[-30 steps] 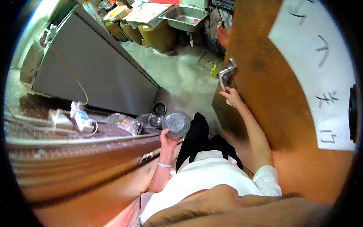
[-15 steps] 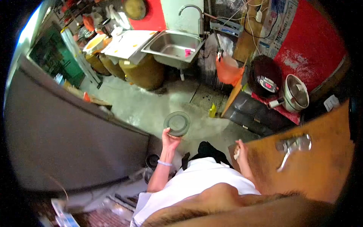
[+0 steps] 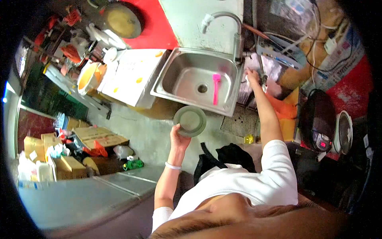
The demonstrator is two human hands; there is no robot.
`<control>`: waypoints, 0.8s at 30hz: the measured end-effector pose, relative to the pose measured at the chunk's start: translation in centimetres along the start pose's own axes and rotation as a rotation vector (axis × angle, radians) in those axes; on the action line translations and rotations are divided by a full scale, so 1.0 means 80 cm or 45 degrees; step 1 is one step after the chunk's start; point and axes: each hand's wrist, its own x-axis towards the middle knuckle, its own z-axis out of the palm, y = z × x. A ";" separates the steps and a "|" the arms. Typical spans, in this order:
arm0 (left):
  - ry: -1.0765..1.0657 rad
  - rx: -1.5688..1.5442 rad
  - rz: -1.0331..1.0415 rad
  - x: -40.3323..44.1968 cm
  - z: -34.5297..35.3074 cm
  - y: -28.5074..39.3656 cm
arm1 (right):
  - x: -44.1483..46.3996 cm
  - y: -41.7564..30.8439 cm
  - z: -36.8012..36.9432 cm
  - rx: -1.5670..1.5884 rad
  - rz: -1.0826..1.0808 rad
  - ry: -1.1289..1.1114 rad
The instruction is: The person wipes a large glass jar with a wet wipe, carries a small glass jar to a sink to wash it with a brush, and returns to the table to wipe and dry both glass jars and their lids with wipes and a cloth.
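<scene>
My left hand [image 3: 180,139] grips the rim of a round, greyish-green glass dish [image 3: 190,121], held just in front of the sink's near edge. Stretched out to the right of the sink [image 3: 159,85], my right hand [image 3: 252,77] has its fingers drawn together round something small and whitish, too small to name. It is beside a plastic-covered patch of wall. A pink brush-like tool [image 3: 216,89] lies in the basin by the drain, under the curved tap [image 3: 237,38].
Left of the sink is a white board [image 3: 133,75] with orange pieces, beside a yellow-orange bowl [image 3: 90,78]. Cardboard boxes [image 3: 69,166] stand at lower left. A dark cooker [image 3: 318,119] and a white-rimmed pot [image 3: 343,132] are at right. A yellow bottle [image 3: 249,139] is on the floor.
The view has moved from the doorway to the sink. My right hand has let go of the door handle and reached forward right of the sink. My left hand has carried the dish along.
</scene>
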 end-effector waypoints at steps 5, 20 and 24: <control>-0.104 0.073 -0.071 0.152 0.041 0.081 | 0.100 0.017 0.042 0.204 -0.073 0.201; -0.246 0.299 -0.802 0.499 0.089 0.041 | 0.006 0.008 0.192 -0.521 0.420 0.032; -0.274 0.525 -0.667 0.520 0.066 0.030 | -0.035 0.109 0.327 -0.872 0.238 0.035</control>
